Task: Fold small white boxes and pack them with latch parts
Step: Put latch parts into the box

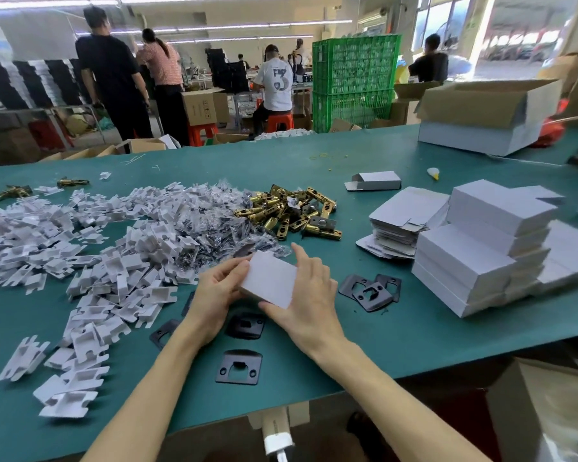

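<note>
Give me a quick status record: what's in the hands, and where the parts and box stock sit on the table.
held: small white box, gripped by left hand and right hand
brass latches: pile beyond the hands
white inserts: heap spread at left
black strike plates: loose on green table, near and right of hands
flat blanks: stack at right
folded boxes: stacked far right

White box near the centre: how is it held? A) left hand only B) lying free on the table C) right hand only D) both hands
D: the left hand and the right hand both grip the white box, which is lifted off the table.
</note>
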